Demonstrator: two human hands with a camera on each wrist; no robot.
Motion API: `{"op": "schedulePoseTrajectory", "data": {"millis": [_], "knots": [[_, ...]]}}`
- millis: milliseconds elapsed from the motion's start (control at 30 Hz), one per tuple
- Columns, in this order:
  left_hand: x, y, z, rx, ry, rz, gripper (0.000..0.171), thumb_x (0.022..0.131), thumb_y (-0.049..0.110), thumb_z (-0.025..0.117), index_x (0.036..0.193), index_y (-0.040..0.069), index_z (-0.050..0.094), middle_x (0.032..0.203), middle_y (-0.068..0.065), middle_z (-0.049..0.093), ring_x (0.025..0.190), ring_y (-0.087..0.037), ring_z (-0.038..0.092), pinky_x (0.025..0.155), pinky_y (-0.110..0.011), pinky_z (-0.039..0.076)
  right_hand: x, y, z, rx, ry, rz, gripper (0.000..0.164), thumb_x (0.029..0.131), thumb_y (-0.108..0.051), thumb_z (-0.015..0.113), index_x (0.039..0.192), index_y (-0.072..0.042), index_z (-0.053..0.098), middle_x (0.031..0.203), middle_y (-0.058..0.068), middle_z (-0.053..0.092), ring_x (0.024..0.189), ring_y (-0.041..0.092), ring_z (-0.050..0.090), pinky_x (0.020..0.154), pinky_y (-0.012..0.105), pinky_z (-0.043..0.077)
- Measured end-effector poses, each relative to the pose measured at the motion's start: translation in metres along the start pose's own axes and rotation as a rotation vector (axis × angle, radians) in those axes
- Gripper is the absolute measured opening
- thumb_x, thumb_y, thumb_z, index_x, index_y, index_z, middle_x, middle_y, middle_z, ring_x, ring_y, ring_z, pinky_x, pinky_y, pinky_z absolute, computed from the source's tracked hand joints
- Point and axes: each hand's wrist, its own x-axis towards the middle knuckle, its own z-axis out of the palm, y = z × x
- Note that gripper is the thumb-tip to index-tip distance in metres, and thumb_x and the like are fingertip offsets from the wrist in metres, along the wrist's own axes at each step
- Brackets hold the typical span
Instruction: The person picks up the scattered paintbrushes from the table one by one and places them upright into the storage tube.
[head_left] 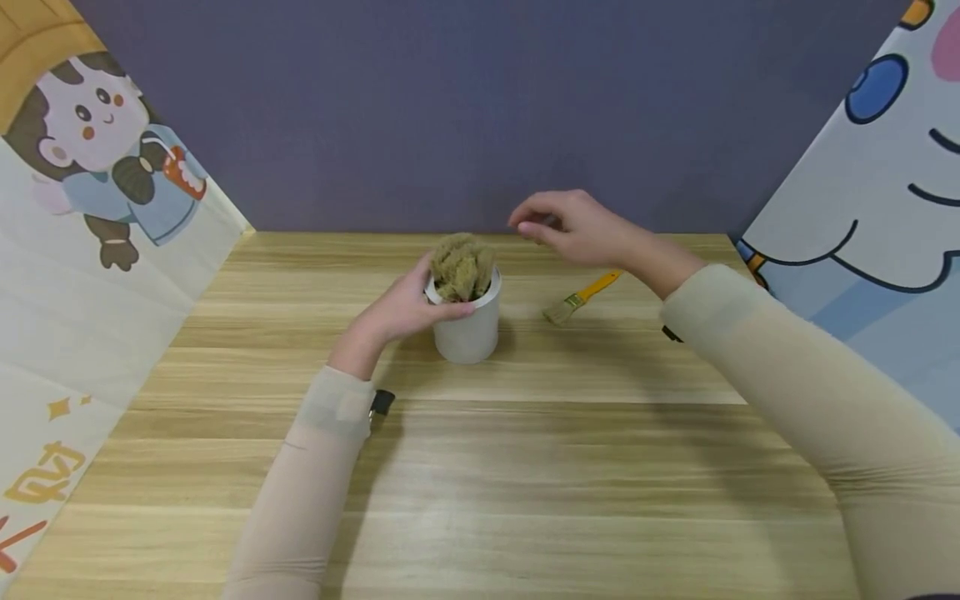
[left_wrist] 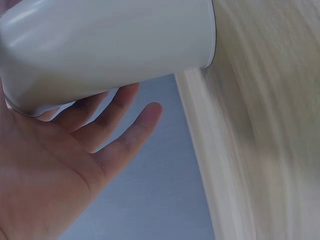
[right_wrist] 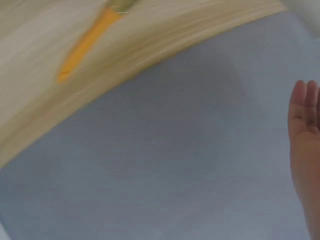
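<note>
A white cylindrical pot stands upright on the wooden table, with a clump of tan, moss-like material bulging above its rim. My left hand grips the pot near the top, the thumb lying along the near side of the rim. In the left wrist view, the pot lies against the hand, and some fingers reach behind it. My right hand hovers to the right of the pot, apart from it, its fingers loosely bent. Nothing shows in that hand.
A flat paintbrush with a yellow handle lies on the table, right of the pot and below my right hand. Behind the table's far edge rises a grey-blue panel. Printed cartoon sheets flank both sides.
</note>
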Motion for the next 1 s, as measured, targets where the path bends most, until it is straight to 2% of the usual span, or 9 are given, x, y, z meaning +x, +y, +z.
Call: {"op": "schedulePoseTrajectory", "data": {"millis": [100, 233, 467, 667, 867, 1000], "knots": [[0.000, 0.001, -0.001, 0.019, -0.010, -0.016, 0.115, 0.084, 0.054, 0.089, 0.171, 0.033, 0.016, 0.173, -0.009, 0.035, 0.159, -0.036, 0.036, 0.130, -0.060, 0.031, -0.008, 0.020, 0.001, 0.016, -0.062, 0.083, 0.030, 0.110, -0.021, 0.060, 0.137, -0.010, 0.068, 0.132, 0.010, 0.071, 0.119, 0.027, 0.068, 0.103, 0.048, 0.059], [-0.002, 0.003, -0.002, 0.036, -0.015, -0.025, 0.118, 0.083, 0.055, 0.089, 0.171, 0.030, 0.014, 0.173, -0.011, 0.034, 0.158, -0.037, 0.037, 0.129, -0.059, 0.033, -0.019, 0.044, 0.010, -0.012, -0.163, 0.142, 0.035, 0.107, -0.017, 0.066, 0.141, -0.007, 0.065, 0.139, 0.014, 0.068, 0.127, 0.031, 0.066, 0.106, 0.050, 0.059], [-0.002, 0.002, -0.001, 0.039, -0.010, -0.012, 0.117, 0.083, 0.054, 0.089, 0.171, 0.027, 0.017, 0.172, -0.012, 0.037, 0.157, -0.037, 0.039, 0.129, -0.059, 0.034, -0.035, 0.070, 0.035, -0.164, -0.334, 0.140, 0.042, 0.105, -0.013, 0.068, 0.145, -0.005, 0.062, 0.148, 0.019, 0.060, 0.136, 0.041, 0.058, 0.111, 0.060, 0.051], [-0.001, 0.000, -0.002, 0.059, -0.016, -0.010, 0.121, 0.081, 0.059, 0.089, 0.171, 0.027, 0.015, 0.172, -0.013, 0.036, 0.157, -0.038, 0.040, 0.129, -0.060, 0.034, -0.046, 0.085, 0.056, -0.287, -0.384, 0.059, 0.040, 0.098, 0.000, 0.068, 0.138, 0.003, 0.065, 0.144, 0.024, 0.060, 0.136, 0.048, 0.057, 0.114, 0.061, 0.050], [-0.001, 0.000, -0.001, 0.078, -0.012, 0.016, 0.125, 0.076, 0.058, 0.093, 0.170, 0.026, 0.018, 0.170, -0.012, 0.041, 0.155, -0.036, 0.043, 0.128, -0.059, 0.035, -0.051, 0.085, 0.066, -0.367, -0.439, 0.121, 0.046, 0.104, -0.008, 0.066, 0.149, 0.000, 0.057, 0.156, 0.024, 0.052, 0.146, 0.047, 0.048, 0.120, 0.060, 0.045], [0.000, 0.000, 0.001, 0.088, 0.001, 0.030, 0.125, 0.074, 0.054, 0.096, 0.169, 0.023, 0.021, 0.167, -0.011, 0.044, 0.153, -0.035, 0.045, 0.128, -0.058, 0.036, -0.051, 0.087, 0.069, -0.430, -0.423, 0.117, 0.051, 0.104, -0.007, 0.066, 0.153, -0.001, 0.053, 0.158, 0.024, 0.049, 0.147, 0.046, 0.048, 0.119, 0.059, 0.047]]}}
